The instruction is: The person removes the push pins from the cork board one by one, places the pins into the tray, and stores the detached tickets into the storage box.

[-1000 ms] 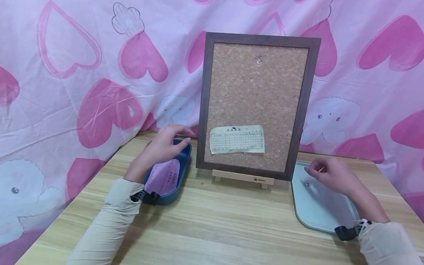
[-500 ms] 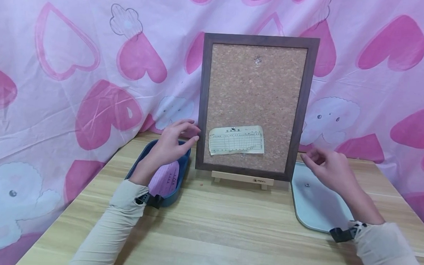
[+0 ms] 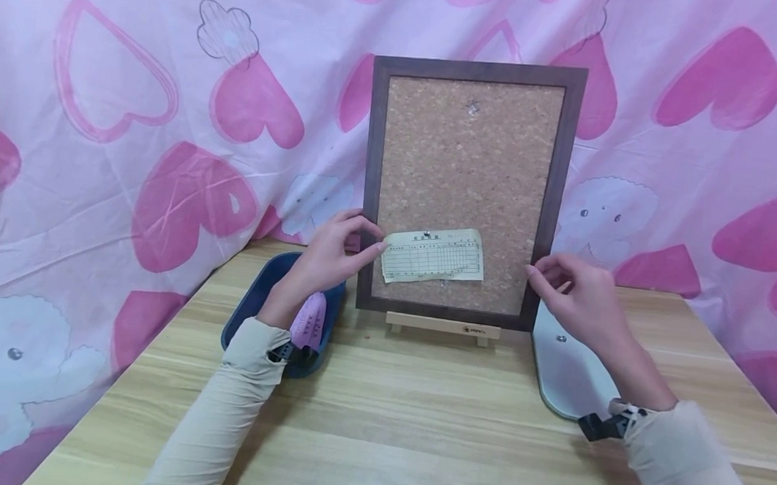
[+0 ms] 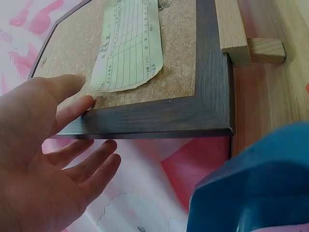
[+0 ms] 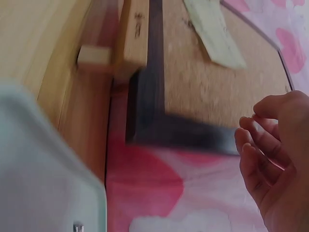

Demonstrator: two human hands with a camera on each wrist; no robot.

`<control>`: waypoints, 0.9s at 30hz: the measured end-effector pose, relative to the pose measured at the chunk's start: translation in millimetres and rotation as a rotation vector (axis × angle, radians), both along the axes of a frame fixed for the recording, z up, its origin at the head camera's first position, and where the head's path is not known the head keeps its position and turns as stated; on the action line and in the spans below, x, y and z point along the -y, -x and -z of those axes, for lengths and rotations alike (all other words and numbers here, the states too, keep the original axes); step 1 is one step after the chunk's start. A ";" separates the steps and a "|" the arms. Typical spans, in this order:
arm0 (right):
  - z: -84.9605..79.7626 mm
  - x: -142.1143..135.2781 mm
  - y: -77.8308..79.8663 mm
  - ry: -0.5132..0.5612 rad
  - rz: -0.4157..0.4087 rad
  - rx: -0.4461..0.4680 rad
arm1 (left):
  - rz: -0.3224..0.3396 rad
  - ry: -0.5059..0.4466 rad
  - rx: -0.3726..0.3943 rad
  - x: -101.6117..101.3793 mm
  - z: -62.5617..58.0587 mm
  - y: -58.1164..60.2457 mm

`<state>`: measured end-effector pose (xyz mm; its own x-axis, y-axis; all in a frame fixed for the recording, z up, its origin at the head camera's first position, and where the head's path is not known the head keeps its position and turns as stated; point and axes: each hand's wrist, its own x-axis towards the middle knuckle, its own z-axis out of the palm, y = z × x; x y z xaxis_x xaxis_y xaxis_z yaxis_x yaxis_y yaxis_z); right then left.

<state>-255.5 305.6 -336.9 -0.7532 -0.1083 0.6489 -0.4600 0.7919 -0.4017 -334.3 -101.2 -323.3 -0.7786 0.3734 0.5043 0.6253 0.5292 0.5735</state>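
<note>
A pale printed paper slip point(image 3: 432, 256) hangs slightly tilted on the lower cork board point(image 3: 468, 166), held at its top by a push pin point(image 3: 427, 234). My left hand point(image 3: 335, 251) is at the board's left frame, thumb and index apart beside the slip's left edge; in the left wrist view, the other fingers lie behind the frame point(image 4: 145, 118). At the right frame edge, my right hand point(image 3: 573, 289) brings thumb and index together in a pinch. What they pinch is tiny and mostly hidden, apparently a push pin.
A blue tray point(image 3: 243, 308) with pink paper point(image 3: 310, 323) stands left, under my left forearm. On the right lies a pale tray point(image 3: 572, 384) with a pin point(image 3: 561, 339) in it. A wooden easel point(image 3: 443, 324) supports the board; more pins point(image 3: 472, 108) sit high on it.
My left hand has moved right, from over the blue tray to the slip's left edge. The right hand has lifted from the pale tray and come left to the board's frame.
</note>
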 end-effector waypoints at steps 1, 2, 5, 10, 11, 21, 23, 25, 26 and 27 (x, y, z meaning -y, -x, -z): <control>-0.5 5.2 1.0 -0.006 -0.017 0.001 | -0.002 0.000 -0.001 -1.1 -0.2 0.8; -0.9 10.7 2.1 -0.012 -0.034 0.005 | -0.004 0.002 -0.004 -2.2 -0.5 1.6; -1.1 26.6 7.0 -0.017 -0.078 0.015 | -0.004 0.002 -0.013 -4.8 -0.7 3.8; -1.1 50.5 15.8 0.005 -0.144 0.013 | -0.014 -0.008 -0.056 -10.4 -1.1 7.5; -0.9 54.4 17.6 0.007 -0.155 0.008 | -0.018 -0.009 -0.064 -11.6 -1.1 8.4; 0.9 83.6 35.4 0.034 -0.194 0.006 | -0.037 -0.030 -0.042 -15.2 -2.0 11.9; 1.2 88.4 38.5 0.033 -0.202 -0.007 | -0.044 -0.035 -0.037 -15.0 -1.8 12.7; 0.9 93.0 40.9 0.024 -0.197 -0.023 | -0.049 -0.043 -0.031 -14.8 -1.5 13.2; 0.8 95.2 42.1 0.019 -0.193 -0.031 | -0.051 -0.047 -0.028 -14.9 -1.3 13.6; 0.7 97.3 42.9 0.013 -0.183 -0.036 | -0.051 -0.054 -0.026 -15.1 -1.3 13.6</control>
<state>-298.4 208.3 -337.6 -0.6976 -0.2330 0.6776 -0.6104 0.6884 -0.3917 -347.9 -86.1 -322.1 -0.7824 0.3056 0.5427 0.6133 0.5296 0.5860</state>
